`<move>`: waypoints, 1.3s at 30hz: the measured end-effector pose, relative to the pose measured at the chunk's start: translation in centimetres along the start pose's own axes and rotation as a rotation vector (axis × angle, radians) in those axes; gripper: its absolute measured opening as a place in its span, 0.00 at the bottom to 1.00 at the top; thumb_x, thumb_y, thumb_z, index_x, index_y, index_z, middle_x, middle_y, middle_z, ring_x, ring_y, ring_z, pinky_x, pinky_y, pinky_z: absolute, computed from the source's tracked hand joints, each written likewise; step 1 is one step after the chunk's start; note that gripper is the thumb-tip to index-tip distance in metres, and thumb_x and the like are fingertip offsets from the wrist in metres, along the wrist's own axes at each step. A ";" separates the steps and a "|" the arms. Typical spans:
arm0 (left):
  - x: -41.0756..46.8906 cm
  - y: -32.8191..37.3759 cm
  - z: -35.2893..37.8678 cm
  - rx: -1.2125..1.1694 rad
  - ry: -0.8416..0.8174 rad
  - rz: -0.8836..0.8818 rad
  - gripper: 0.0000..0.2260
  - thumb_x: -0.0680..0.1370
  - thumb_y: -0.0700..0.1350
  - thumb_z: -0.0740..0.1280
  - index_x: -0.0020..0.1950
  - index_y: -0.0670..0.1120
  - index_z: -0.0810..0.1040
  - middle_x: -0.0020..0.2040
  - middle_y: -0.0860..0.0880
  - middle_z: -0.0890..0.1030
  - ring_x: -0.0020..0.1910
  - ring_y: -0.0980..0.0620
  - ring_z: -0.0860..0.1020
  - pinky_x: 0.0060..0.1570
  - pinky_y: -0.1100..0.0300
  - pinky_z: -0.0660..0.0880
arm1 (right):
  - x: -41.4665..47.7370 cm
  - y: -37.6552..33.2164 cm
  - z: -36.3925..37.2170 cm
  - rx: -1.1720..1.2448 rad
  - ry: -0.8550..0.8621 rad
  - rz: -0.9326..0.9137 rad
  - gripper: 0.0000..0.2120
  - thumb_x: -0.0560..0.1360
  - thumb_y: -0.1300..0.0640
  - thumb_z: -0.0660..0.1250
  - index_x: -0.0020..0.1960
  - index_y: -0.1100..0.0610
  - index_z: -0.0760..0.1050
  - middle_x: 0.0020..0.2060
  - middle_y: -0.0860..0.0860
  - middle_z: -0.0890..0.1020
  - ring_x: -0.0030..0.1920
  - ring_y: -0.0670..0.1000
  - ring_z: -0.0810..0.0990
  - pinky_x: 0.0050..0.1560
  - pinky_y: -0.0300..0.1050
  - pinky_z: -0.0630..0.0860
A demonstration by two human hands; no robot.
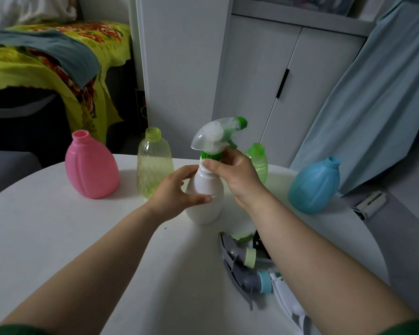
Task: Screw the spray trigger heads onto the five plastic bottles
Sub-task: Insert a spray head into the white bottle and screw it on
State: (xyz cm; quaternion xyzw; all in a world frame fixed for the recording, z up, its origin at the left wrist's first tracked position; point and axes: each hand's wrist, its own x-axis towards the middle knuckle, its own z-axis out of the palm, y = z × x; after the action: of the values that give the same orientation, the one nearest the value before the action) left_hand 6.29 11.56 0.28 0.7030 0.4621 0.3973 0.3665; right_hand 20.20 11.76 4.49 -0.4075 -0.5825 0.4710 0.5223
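A white bottle (205, 189) stands upright at the middle of the round white table (58, 226). My left hand (177, 192) grips its body. A clear spray trigger head with green nozzle and green collar (218, 136) sits on its neck, and my right hand (235, 175) pinches that collar. Open-necked bottles stand behind: pink (91, 166), clear yellow (154, 163), green (258, 160) partly hidden by my right hand, and blue (315, 184). Loose trigger heads lie under my right forearm: a grey one with pale green collar (242, 253), a grey one with blue collar (254, 281), a white one (288, 301).
A white cabinet (264, 76) with a black handle stands behind the table. A light blue curtain (377, 97) hangs at the right. A bed with a yellow flowered cover (46, 61) is at the left. A small grey and white device (370, 204) lies beyond the table's right edge.
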 end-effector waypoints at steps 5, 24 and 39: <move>0.0 0.0 0.0 -0.005 0.001 -0.007 0.27 0.64 0.40 0.75 0.60 0.48 0.70 0.50 0.57 0.74 0.55 0.55 0.72 0.57 0.59 0.64 | 0.1 0.2 0.7 -0.059 0.057 0.004 0.11 0.67 0.62 0.70 0.41 0.48 0.72 0.38 0.44 0.78 0.40 0.41 0.77 0.42 0.32 0.74; 0.1 0.0 0.0 -0.015 0.004 -0.007 0.27 0.63 0.41 0.75 0.60 0.48 0.71 0.51 0.56 0.74 0.55 0.55 0.71 0.57 0.59 0.64 | 0.2 -0.5 -0.9 0.039 -0.205 0.054 0.11 0.72 0.65 0.62 0.48 0.50 0.73 0.45 0.46 0.78 0.47 0.41 0.77 0.56 0.37 0.72; 0.0 0.3 0.3 -0.005 0.022 0.001 0.26 0.63 0.40 0.75 0.59 0.47 0.71 0.50 0.57 0.74 0.54 0.56 0.71 0.57 0.60 0.64 | -0.2 0.2 0.5 -0.040 -0.030 -0.013 0.08 0.72 0.60 0.64 0.45 0.47 0.71 0.41 0.44 0.77 0.43 0.39 0.76 0.47 0.34 0.73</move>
State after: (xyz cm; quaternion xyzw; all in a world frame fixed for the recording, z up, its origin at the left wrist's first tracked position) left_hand 6.62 11.40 0.41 0.6980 0.4649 0.4061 0.3629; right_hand 19.76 11.52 4.27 -0.4070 -0.6024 0.4619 0.5081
